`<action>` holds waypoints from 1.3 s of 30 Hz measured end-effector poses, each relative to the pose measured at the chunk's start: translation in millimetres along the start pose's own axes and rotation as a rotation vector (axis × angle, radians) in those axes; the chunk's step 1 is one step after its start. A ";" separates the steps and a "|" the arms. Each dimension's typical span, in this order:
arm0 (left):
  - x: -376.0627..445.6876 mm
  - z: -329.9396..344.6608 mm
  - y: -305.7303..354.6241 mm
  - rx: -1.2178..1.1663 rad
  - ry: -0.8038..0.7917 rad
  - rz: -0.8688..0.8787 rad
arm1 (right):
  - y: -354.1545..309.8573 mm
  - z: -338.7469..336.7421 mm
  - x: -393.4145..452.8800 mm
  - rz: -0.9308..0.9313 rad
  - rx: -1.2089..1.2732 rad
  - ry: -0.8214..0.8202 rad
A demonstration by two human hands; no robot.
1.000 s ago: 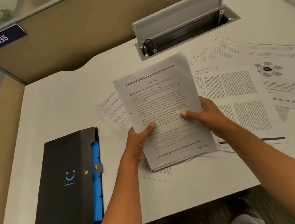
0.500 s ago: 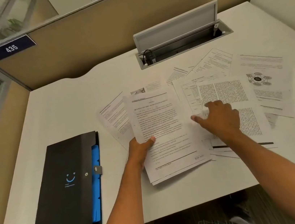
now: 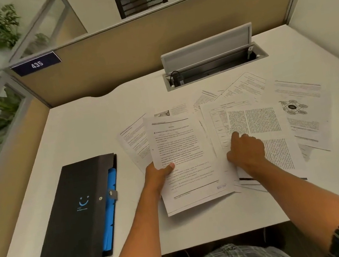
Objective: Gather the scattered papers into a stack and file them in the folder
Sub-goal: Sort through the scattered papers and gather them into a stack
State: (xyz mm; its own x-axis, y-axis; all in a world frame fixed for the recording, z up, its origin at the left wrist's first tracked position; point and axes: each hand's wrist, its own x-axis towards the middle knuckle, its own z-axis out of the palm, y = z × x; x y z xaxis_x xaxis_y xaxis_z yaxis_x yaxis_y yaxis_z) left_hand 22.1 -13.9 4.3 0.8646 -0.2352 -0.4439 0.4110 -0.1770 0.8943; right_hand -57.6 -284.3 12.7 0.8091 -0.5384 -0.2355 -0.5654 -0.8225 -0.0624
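My left hand (image 3: pixel 159 173) grips a small stack of printed papers (image 3: pixel 184 148) by its left edge, thumb on top, low over the white desk (image 3: pixel 81 129). My right hand (image 3: pixel 247 152) rests, fingers curled, on a densely printed sheet (image 3: pixel 259 122) just right of the stack; whether it pinches the sheet I cannot tell. More loose pages fan out to the right, one with a diagram (image 3: pixel 299 110), and one lies under the stack at the left (image 3: pixel 133 142). A black folder (image 3: pixel 75 207) with a blue smile logo and blue inner dividers lies shut at the desk's left.
An open cable tray with raised lid (image 3: pixel 209 61) sits at the back of the desk. Tan partition walls (image 3: pixel 111 60) close off the back and left. The desk's front edge runs just below my forearms.
The stack has come down from upright toward the desk. My right hand let go of it and moved right onto the densely printed sheet. The camera tilted up.
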 end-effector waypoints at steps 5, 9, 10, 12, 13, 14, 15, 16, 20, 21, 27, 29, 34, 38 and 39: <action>-4.6 2.7 -3.4 -0.009 0.019 -0.013 | 4.9 1.9 3.2 -0.019 -0.031 -0.036; -6.3 6.7 -5.4 -0.011 0.016 -0.009 | 8.7 -0.2 8.7 -0.010 0.071 -0.035; -6.7 7.2 -5.2 -0.013 0.017 -0.006 | 9.4 -0.8 9.0 -0.011 0.081 -0.037; -6.7 7.2 -5.2 -0.016 0.019 -0.005 | 11.0 0.0 9.0 -0.005 0.086 -0.033; -6.2 7.1 -5.0 -0.020 0.016 -0.008 | 11.7 0.4 9.0 0.001 0.085 -0.038; -5.5 7.2 -4.4 -0.024 0.011 -0.010 | 11.8 0.2 9.6 0.004 0.078 -0.043; -4.3 7.2 -3.3 -0.025 0.005 -0.009 | 11.3 -0.7 10.5 0.003 0.061 -0.047; -3.2 7.4 -2.2 -0.025 0.001 -0.008 | 10.6 -1.1 11.1 0.002 0.045 -0.048; -2.6 6.6 -0.7 -0.037 -0.015 -0.005 | 10.3 -1.5 11.7 -0.011 0.019 -0.026; -2.0 6.2 -2.3 -0.045 -0.021 -0.010 | 11.6 -1.4 12.7 -0.019 0.000 -0.020; -0.6 5.3 -6.1 -0.050 -0.030 -0.022 | 0.6 -26.8 8.7 -0.149 0.065 0.164; 0.2 5.8 -7.4 -0.043 -0.027 -0.026 | -21.6 -42.6 -0.9 -0.231 0.148 0.187; -2.5 13.3 -10.0 -0.058 -0.066 -0.017 | -79.4 -55.0 -34.8 -0.392 0.512 0.007; -0.8 13.9 0.3 -0.050 -0.081 -0.010 | -85.8 -66.6 -35.6 -0.390 0.996 -0.184; 0.6 11.8 1.3 -0.072 -0.080 -0.038 | -81.6 -70.5 -31.9 -0.370 1.011 -0.147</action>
State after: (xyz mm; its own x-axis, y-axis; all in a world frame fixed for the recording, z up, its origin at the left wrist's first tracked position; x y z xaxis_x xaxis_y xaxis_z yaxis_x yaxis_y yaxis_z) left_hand 19.8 -25.5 4.5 0.8232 -0.3058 -0.4783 0.4653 -0.1192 0.8771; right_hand -26.0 -213.0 93.7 0.9675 -0.2051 -0.1477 -0.2151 -0.3614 -0.9073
